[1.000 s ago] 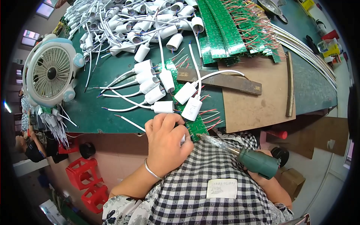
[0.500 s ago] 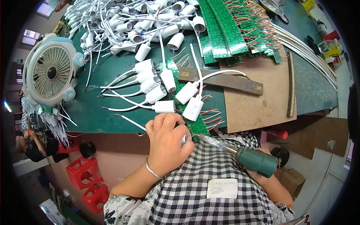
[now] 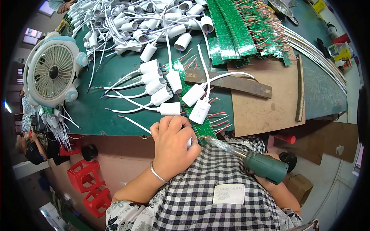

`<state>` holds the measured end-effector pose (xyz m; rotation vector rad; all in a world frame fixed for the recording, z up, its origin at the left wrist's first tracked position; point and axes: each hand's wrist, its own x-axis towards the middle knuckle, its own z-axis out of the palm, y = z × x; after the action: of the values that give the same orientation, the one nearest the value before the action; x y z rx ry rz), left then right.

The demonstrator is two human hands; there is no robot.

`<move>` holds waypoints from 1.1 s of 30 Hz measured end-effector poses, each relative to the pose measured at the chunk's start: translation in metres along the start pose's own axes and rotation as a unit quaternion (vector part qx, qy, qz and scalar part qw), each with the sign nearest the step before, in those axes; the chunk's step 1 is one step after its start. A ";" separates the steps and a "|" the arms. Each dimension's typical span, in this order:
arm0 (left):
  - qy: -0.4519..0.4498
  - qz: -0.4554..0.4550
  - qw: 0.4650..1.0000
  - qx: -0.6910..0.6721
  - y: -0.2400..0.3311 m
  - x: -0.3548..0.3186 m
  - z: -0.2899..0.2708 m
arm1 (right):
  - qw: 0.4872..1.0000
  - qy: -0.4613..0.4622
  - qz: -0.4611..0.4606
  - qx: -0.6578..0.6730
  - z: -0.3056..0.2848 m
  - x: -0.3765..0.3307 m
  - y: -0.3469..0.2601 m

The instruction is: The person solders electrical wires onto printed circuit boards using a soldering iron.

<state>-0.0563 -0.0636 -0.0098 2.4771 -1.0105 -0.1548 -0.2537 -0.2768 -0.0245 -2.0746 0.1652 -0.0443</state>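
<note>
My left hand [image 3: 174, 142] is closed round a white lamp socket [image 3: 189, 143], mostly hidden by the fingers. Its white cable [image 3: 138, 125] comes out to the left. Beside those fingers lies the near end of a green circuit board strip [image 3: 206, 129] with red and white wires. My right hand [image 3: 266, 184], partly hidden, grips a green soldering gun [image 3: 266, 167]. The gun's tip is at the strip's near end, close to my left fingertips; whether it touches cannot be made out. More white sockets [image 3: 169, 109] line both sides of the strip.
A brown bar [image 3: 231, 84] lies across the strip and a brown board [image 3: 266, 111]. Behind are a heap of white sockets [image 3: 148, 52] and stacked green circuit boards [image 3: 243, 44]. A fan [image 3: 53, 72] stands left; red stools [image 3: 85, 175] are below the table edge.
The view has shifted very slightly. Both hands keep their grips, and the soldering gun's tip stays at the near end of the strip.
</note>
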 end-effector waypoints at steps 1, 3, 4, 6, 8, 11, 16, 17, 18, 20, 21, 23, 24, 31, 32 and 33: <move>0.003 0.000 1.000 0.000 0.000 0.000 0.000 | 0.999 -0.010 -0.018 -0.045 -0.001 0.001 0.000; 0.005 0.001 1.000 -0.002 -0.001 0.001 0.001 | 0.999 0.004 -0.021 -0.045 0.002 -0.001 0.001; 0.006 0.003 1.000 -0.005 -0.001 0.001 0.002 | 0.998 0.019 -0.025 -0.045 0.002 -0.001 0.002; 0.004 0.002 1.000 -0.005 -0.001 0.002 0.002 | 0.999 0.005 -0.021 -0.032 -0.001 0.003 -0.002; 0.002 0.001 1.000 -0.005 -0.001 0.001 0.002 | 1.000 -0.010 -0.017 -0.019 -0.002 0.004 -0.004; 0.001 0.000 1.000 -0.006 -0.001 0.001 0.001 | 0.997 -0.001 -0.029 -0.066 -0.001 -0.002 0.002; -0.001 0.002 1.000 0.002 0.000 0.002 0.000 | 0.998 0.007 0.048 -0.047 0.002 -0.017 0.014; -0.002 0.002 1.000 0.002 0.000 0.001 0.000 | 0.998 0.006 0.048 -0.047 0.000 -0.016 0.013; -0.004 0.000 1.000 0.004 0.000 0.001 -0.001 | 0.999 -0.007 0.013 -0.053 -0.003 -0.013 0.009; -0.006 -0.002 1.000 0.005 0.001 0.001 -0.001 | 0.998 -0.020 -0.022 -0.058 -0.006 -0.010 0.005; -0.008 -0.003 1.000 0.003 0.001 0.002 -0.001 | 0.997 -0.019 -0.019 -0.066 -0.006 -0.010 0.004; -0.010 -0.005 1.000 0.001 0.000 0.002 -0.001 | 0.997 -0.018 -0.016 -0.075 -0.006 -0.008 0.003; -0.009 -0.004 1.000 0.001 0.000 0.002 0.000 | 0.997 -0.016 -0.016 -0.068 -0.006 -0.007 0.002; -0.006 0.000 1.000 0.001 0.000 0.002 0.000 | 0.999 -0.014 -0.007 -0.043 -0.004 -0.003 0.000; -0.006 0.000 1.000 0.001 0.000 0.001 0.000 | 0.999 -0.015 -0.007 -0.043 -0.005 0.000 -0.002; -0.007 -0.002 1.000 0.001 0.001 0.001 -0.001 | 0.997 -0.012 -0.042 -0.062 -0.008 0.006 -0.004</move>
<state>-0.0557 -0.0648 -0.0088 2.4837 -1.0135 -0.1726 -0.2481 -0.2823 -0.0176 -2.2036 0.0666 -0.0609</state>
